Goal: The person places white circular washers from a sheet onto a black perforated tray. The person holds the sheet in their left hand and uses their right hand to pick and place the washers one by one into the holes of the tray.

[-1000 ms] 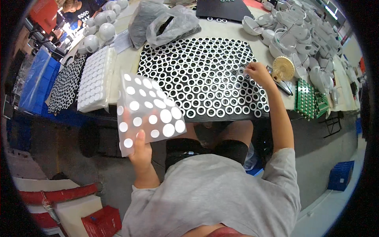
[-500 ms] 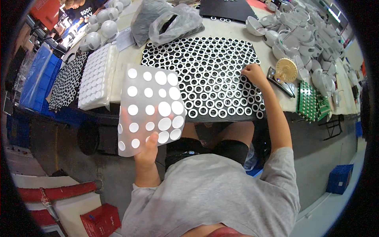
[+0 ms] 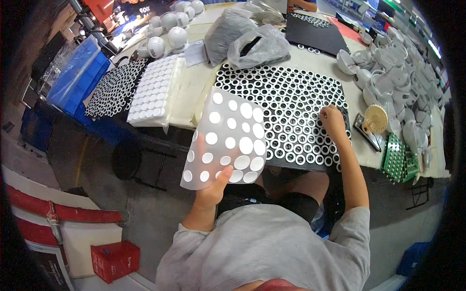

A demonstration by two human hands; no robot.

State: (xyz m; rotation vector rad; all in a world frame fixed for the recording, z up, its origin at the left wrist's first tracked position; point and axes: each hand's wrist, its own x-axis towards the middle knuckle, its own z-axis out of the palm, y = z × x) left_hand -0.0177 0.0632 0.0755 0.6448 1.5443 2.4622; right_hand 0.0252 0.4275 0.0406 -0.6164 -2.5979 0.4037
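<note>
My left hand (image 3: 212,193) grips the lower edge of a translucent sheet (image 3: 221,149), thumb on top and fingers showing faintly through from behind. White round stickers of differing sizes sit on the sheet in rows. The sheet is tilted over the front left part of a black board (image 3: 310,168), hiding that part. Many white rings (image 3: 290,157) with dark centres cover the board in close rows. Over its right side, my right hand (image 3: 332,121) touches or hovers just above the rings, its fingers pinched together. Whatever lies between those fingertips is hidden.
Left of the board are a stack of white round-cup trays (image 3: 154,92) and another ring-covered board (image 3: 115,89). Grey plastic bags (image 3: 259,47) lie behind. To the right are a yellowish round part (image 3: 375,119), green circuit boards (image 3: 394,156) and piled white shells (image 3: 388,80).
The whole view has shifted, so the table appears farther right and lower. My left hand still holds the sheet, and my right hand stays pinched over nearly the same part of the board.
</note>
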